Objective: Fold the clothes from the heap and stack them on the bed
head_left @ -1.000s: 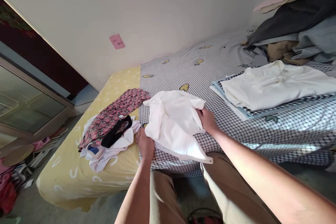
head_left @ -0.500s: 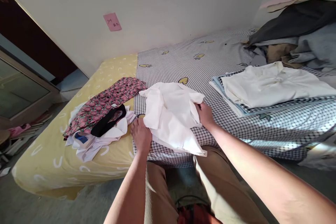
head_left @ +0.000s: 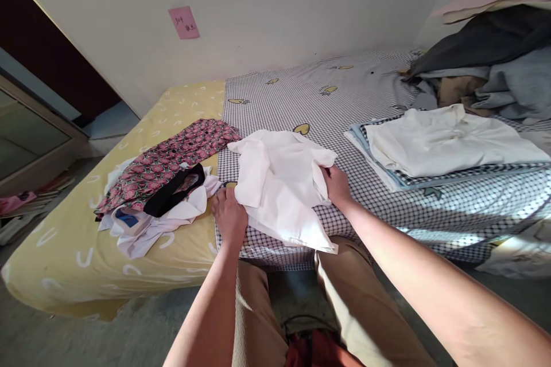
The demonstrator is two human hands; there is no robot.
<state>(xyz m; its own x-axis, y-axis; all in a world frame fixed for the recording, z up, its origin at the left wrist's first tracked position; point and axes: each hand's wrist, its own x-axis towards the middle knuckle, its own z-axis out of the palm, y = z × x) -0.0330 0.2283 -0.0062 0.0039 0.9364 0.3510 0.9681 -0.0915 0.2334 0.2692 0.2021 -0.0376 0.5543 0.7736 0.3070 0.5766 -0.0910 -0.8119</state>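
Observation:
A white shirt [head_left: 289,175] lies partly folded on the checked bedspread, its left side turned inward and its lower corner reaching over the bed's front edge. My right hand [head_left: 337,186] grips the shirt's right edge, fingers closed around the cloth and partly hidden by it. On the other side, my left hand [head_left: 229,215] rests palm down on the bed against the shirt's left edge. Its fingers lie on the bedspread pointing away from me, and the thumb is hidden beside the cloth.
On the yellow sheet [head_left: 64,246] to the left lie a pink floral garment [head_left: 172,152], a black item [head_left: 172,192] and crumpled white clothing [head_left: 185,212]. A stack of folded clothes [head_left: 439,143] sits to the right. Behind it is a heap of dark and grey clothes [head_left: 508,57].
The view has shifted slightly, so the clothes on the left appear a little further left. Both hands keep their places at the shirt's edges, and the shirt looks almost the same.

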